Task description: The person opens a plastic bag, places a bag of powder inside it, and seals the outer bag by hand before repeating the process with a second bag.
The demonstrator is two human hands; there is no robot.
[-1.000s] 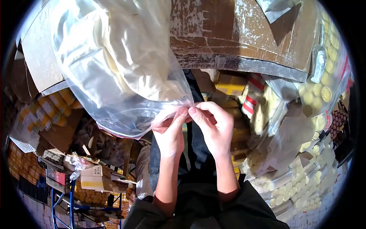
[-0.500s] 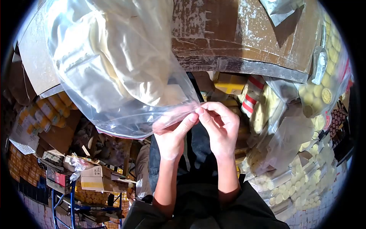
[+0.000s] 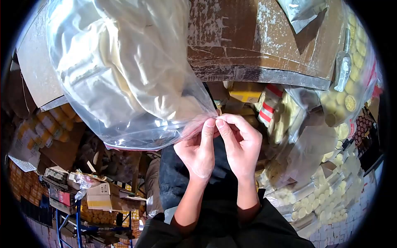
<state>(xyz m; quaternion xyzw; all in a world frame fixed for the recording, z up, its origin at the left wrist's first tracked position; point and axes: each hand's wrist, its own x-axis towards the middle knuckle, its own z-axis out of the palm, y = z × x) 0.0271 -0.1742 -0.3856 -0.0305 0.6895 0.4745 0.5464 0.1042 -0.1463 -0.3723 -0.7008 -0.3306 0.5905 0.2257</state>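
Note:
A large clear plastic zip bag [image 3: 124, 78] with pale, cream-coloured contents lies on the cardboard-covered table and hangs over its front edge. The open-looking rim with a red strip runs along the bag's lower side. At the bag's right corner, my left hand [image 3: 196, 155] pinches the gathered plastic between thumb and fingers. Right beside it, my right hand [image 3: 242, 144] pinches the same corner, the two thumb tips almost touching. What the contents are, I cannot make out.
Worn brown cardboard [image 3: 264, 41] covers the table, with a small silvery bag [image 3: 302, 12] at its back. A metal scoop [image 3: 342, 70] lies at the right beside bagged yellowish rounds [image 3: 349, 97]. Below left stand a cardboard box [image 3: 99, 196] and a blue metal frame [image 3: 78, 225].
My left hand has moved right and turned more upright, its thumb now alongside my right thumb. The bag's lower edge is gathered closer to the corner. My right hand has barely moved.

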